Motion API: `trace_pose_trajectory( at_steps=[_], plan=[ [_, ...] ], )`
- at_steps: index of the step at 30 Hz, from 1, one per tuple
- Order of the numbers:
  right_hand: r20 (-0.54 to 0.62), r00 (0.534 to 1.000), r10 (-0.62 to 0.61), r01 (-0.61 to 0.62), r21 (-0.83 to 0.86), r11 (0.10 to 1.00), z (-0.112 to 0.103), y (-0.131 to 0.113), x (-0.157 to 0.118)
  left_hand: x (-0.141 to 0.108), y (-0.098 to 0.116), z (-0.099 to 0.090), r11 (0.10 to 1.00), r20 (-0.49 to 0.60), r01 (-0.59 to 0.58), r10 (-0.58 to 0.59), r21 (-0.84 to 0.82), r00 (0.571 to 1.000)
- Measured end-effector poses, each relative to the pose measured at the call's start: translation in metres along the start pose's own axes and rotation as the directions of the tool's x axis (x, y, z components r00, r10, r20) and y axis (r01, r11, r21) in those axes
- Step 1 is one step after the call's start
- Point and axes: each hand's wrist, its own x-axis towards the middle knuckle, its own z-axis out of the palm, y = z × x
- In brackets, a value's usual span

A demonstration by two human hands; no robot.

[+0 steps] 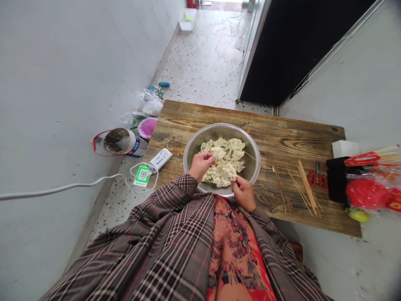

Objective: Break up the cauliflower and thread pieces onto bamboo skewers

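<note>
A round steel bowl (257,167) holds a heap of pale cauliflower florets (235,147). Over its left side, my left hand (202,166) is closed, thumb and fingers pinching a small white cauliflower floret (218,153). My right hand (244,193), at the near right rim, grips the edge of a larger cauliflower floret (228,173). Whether these two pieces are joined, I cannot tell. One thin bamboo skewer (252,158) leans from the florets across the bowl's right rim.
The wooden table (200,113) carries loose bamboo skewers (305,188), red-handled scissors (317,177) and a black holder (336,179) on the right. A white power bank (160,159) with a cable lies left. A bucket (123,143) stands on the floor by the wall.
</note>
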Motion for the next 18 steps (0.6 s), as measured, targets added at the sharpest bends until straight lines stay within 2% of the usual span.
trace_pose_trajectory(
  at_steps=[4,9,11,14,16,18],
  plan=[
    [0.001,0.999,0.037,-0.037,0.054,0.998,0.003,-0.005,0.004,-0.003,-0.001,0.002,0.999,-0.009,-0.013,0.013,0.042,1.0],
    [0.036,0.997,0.072,-0.078,0.205,0.976,0.006,-0.007,0.011,-0.007,-0.005,0.006,0.999,0.1,0.005,-0.01,0.042,0.995],
    [0.094,0.987,0.132,-0.156,0.338,0.928,0.008,-0.003,0.013,-0.005,-0.002,0.003,0.999,0.096,0.014,-0.018,0.039,0.995],
    [0.18,0.954,0.241,-0.301,0.531,0.792,0.011,0.003,0.015,-0.001,0.007,-0.005,0.998,0.088,-0.005,-0.001,0.068,0.996],
    [0.215,0.935,0.283,-0.355,0.602,0.715,0.013,0.005,0.016,0.0,0.012,-0.007,0.995,0.13,0.004,-0.017,0.097,0.991],
    [0.242,0.927,0.287,-0.375,0.627,0.682,0.014,0.005,0.016,-0.001,0.013,-0.005,0.993,0.191,0.03,-0.053,0.117,0.98]
  ],
)
